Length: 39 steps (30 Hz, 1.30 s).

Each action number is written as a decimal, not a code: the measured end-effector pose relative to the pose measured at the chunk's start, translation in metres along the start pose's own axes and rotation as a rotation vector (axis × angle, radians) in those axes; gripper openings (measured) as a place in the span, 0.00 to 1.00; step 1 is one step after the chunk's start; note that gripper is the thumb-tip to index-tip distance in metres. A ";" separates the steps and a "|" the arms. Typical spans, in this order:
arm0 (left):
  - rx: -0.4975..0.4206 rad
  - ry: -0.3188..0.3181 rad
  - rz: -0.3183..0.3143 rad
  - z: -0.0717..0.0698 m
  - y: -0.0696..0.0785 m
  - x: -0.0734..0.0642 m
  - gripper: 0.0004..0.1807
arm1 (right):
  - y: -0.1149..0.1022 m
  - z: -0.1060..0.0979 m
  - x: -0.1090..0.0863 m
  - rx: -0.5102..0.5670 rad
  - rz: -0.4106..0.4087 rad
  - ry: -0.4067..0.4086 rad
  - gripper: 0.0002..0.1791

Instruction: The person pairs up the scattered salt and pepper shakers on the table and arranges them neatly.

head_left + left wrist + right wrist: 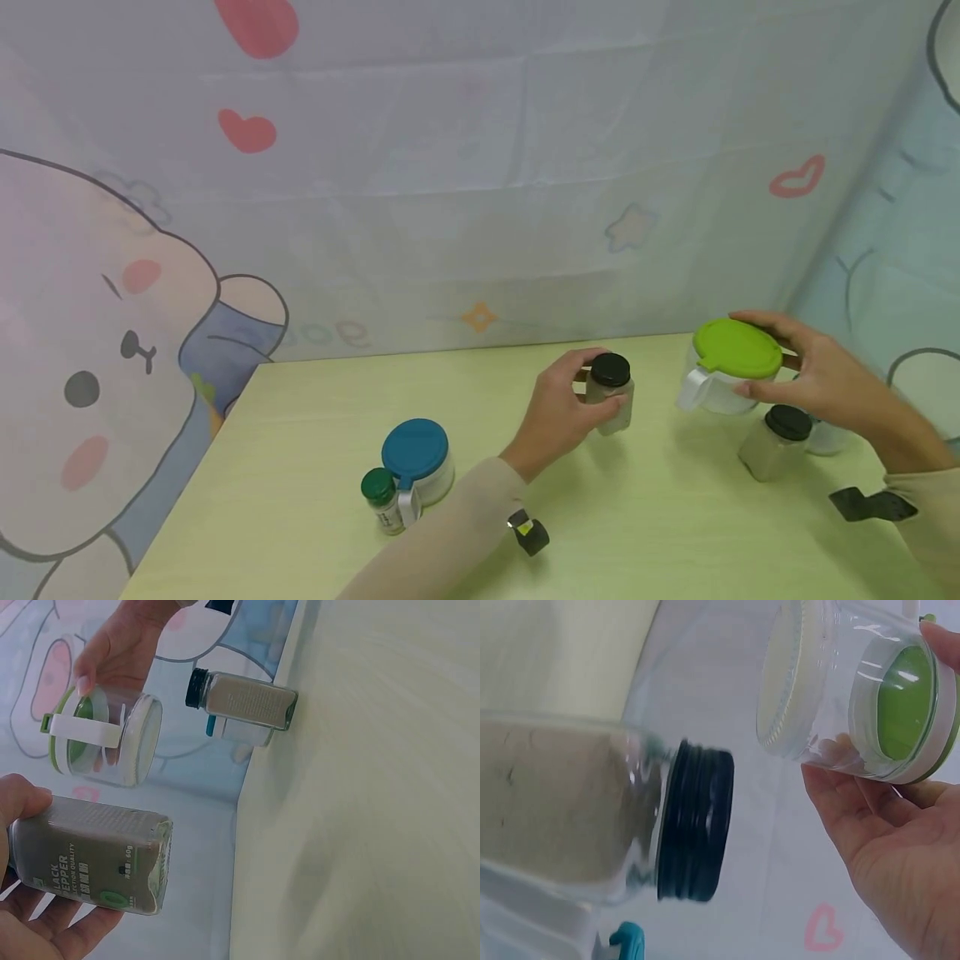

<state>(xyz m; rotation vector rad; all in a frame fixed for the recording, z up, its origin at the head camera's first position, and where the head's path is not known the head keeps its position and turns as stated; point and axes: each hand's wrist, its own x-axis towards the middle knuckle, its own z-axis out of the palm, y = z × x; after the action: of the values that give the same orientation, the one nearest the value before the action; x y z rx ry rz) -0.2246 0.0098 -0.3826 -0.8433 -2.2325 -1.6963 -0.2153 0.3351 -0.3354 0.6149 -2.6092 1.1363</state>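
Note:
My left hand grips a black-capped pepper bottle, lifted off the table. Its label, reading "BLACK PEPPER", faces the left wrist view, where the bottle lies between thumb and fingers. To the right, my right hand holds a clear seasoning jar with a lime-green lid and white handle, also raised above the table. In the right wrist view the jar looks see-through, with thumb and fingers around its lid end. Below that hand a second black-capped bottle of greyish-brown powder stands on the table.
A blue-lidded seasoning jar stands at the left of the pale table, beside a small green-capped bottle. Behind the standing black-capped bottle is a partly hidden clear container. A printed cloth hangs along the table's back edge.

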 end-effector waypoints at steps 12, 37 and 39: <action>0.002 0.000 -0.012 -0.012 -0.001 -0.011 0.28 | -0.012 0.011 0.002 0.027 -0.080 -0.064 0.48; 0.049 -0.012 -0.025 -0.042 0.007 -0.035 0.29 | -0.031 0.043 0.015 0.102 -0.227 -0.234 0.51; 0.055 -0.014 -0.024 -0.043 0.008 -0.037 0.29 | -0.030 0.046 0.016 0.111 -0.236 -0.247 0.51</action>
<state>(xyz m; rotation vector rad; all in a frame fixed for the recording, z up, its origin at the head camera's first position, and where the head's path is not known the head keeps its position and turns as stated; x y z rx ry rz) -0.1970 -0.0408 -0.3812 -0.8206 -2.2968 -1.6357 -0.2175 0.2780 -0.3407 1.1204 -2.5896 1.2013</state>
